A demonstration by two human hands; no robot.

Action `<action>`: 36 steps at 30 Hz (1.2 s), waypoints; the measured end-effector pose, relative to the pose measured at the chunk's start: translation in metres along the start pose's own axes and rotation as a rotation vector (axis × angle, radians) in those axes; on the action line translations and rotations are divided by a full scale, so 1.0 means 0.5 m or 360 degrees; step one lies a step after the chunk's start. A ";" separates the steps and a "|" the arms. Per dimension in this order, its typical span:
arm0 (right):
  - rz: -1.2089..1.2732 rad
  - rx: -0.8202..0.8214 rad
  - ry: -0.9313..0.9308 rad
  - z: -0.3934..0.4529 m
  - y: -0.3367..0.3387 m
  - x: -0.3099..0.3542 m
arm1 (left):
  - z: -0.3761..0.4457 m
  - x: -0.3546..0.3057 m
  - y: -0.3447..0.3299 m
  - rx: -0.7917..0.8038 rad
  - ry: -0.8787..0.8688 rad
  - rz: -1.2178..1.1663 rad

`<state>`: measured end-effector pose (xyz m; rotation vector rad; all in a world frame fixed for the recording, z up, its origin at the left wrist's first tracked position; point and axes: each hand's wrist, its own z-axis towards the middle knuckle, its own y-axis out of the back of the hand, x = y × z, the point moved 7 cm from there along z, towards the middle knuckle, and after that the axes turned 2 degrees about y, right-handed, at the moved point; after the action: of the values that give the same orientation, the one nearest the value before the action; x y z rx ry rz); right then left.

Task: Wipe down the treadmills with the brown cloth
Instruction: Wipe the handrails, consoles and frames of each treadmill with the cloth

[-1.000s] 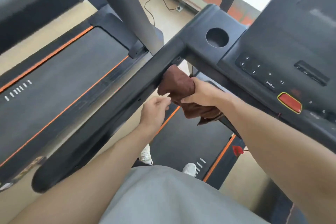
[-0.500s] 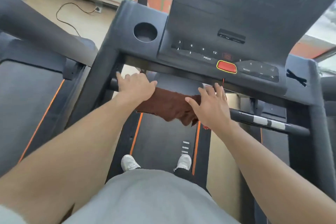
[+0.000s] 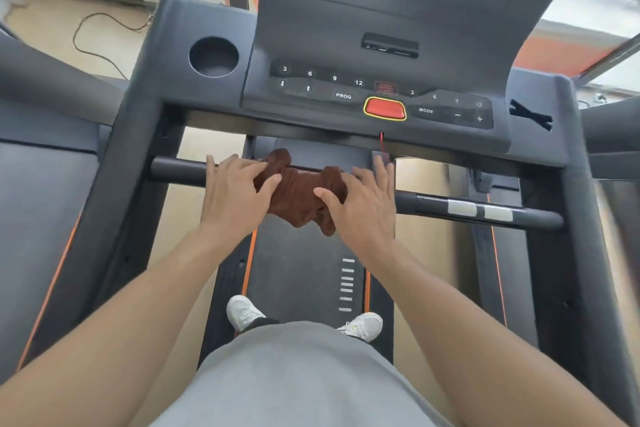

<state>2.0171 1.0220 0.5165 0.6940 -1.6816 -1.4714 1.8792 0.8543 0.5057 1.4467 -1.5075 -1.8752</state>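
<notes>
A brown cloth (image 3: 298, 192) lies bunched over the black crossbar (image 3: 178, 170) of the treadmill, below its console (image 3: 381, 28). My left hand (image 3: 235, 192) presses on the cloth's left end with fingers spread over the bar. On the cloth's right end rests my right hand (image 3: 363, 206), fingers straight, thumb on the fabric. The middle of the cloth hangs a little below the bar. I stand on the treadmill belt (image 3: 298, 270).
A red stop button (image 3: 384, 108) and a round cup holder (image 3: 214, 56) sit on the console. The crossbar's right part carries silver sensor pads (image 3: 479, 211). Another treadmill (image 3: 41, 201) stands at the left. A cable (image 3: 97, 33) lies on the floor beyond.
The view swung from the left side rail to face the console. The cloth went from that rail to the crossbar, and both hands pushed inward, bunching it between them.
</notes>
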 end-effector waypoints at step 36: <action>-0.0147 0.0424 0.0929 0.038 0.031 -0.263 | 0.023 -0.299 -0.146 0.0189 0.0342 -0.0690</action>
<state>2.0746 1.1421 0.5050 1.2252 -1.4007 -0.9725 1.9566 1.0015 0.5152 2.0930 -1.2978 -1.7973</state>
